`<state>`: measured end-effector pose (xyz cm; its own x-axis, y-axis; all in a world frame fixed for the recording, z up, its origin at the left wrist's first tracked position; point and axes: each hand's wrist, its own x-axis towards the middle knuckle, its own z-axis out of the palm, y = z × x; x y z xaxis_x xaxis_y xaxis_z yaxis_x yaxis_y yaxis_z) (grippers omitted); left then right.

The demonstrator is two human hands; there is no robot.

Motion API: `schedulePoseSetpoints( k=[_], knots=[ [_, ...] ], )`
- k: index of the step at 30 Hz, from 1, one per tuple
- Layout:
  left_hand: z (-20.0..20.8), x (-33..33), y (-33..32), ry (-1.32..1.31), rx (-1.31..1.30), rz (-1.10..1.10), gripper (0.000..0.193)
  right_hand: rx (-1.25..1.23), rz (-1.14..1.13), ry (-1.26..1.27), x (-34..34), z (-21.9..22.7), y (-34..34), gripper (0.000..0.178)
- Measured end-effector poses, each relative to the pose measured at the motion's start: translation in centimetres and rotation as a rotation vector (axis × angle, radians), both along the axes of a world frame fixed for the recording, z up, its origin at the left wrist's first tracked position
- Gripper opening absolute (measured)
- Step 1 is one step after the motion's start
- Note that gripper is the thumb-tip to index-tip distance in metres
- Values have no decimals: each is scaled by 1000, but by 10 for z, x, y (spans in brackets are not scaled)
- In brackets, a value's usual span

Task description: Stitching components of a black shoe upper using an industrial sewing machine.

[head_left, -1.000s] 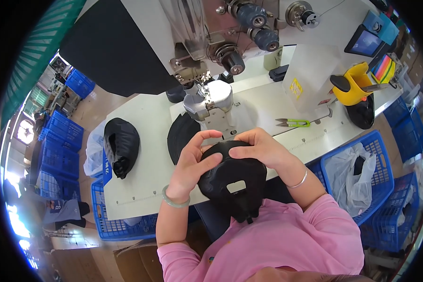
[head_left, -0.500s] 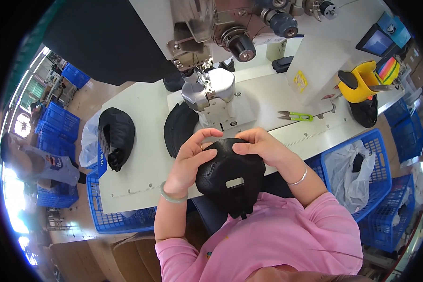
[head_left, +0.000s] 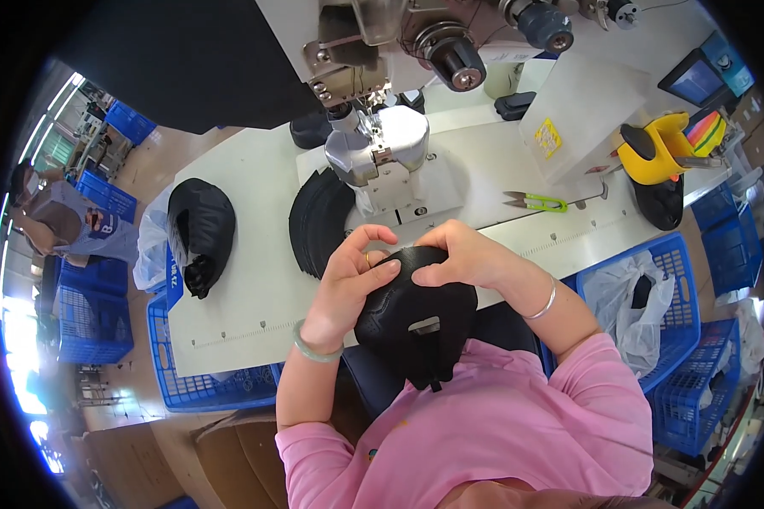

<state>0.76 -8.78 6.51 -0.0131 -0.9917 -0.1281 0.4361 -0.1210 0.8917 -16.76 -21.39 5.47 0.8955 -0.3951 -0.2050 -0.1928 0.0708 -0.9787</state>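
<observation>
A black shoe upper (head_left: 386, 318) is held in front of my chest, below the sewing machine (head_left: 399, 140) and over the near edge of the table. My left hand (head_left: 348, 276) grips its far left edge, thumb on top and fingers curled over the rim. My right hand (head_left: 467, 254) pinches the far right edge the same way, and the two thumbs lie close together. An oblong opening shows in the middle of the upper. What the fingertips do beneath the edge is hidden.
Another black upper (head_left: 208, 220) lies at the table's left, beside fanned curved black pieces (head_left: 314, 229). Green-handled thread snips (head_left: 539, 202) and a yellow holder (head_left: 654, 157) are to the right. Blue baskets (head_left: 683, 305) flank the table. A person (head_left: 76, 216) is at far left.
The view has shifted slightly. My right thumb has moved left, nearer the left thumb, along the upper's edge. The person at far left has raised an arm and appears more upright.
</observation>
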Motion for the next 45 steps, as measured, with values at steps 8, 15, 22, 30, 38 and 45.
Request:
schedulePoseSetpoints(
  k=[8,15,22,30,38,45],
  knots=[
    [-13,7,-3,125,16,15,26,369,14,-132,-2,-15,-8,23],
    [-11,11,1,176,18,19,24,468,21,-198,-3,-23,-11,23],
    [-14,12,3,193,34,23,23,470,11,-190,0,-25,-11,23],
    [-14,13,3,153,50,30,33,533,3,-227,5,-30,-10,24],
    [-13,11,5,-99,43,64,49,562,2,-214,9,-39,-8,26],
    [-16,17,4,-149,28,36,53,548,-24,-188,13,-36,-4,24]
  ],
)
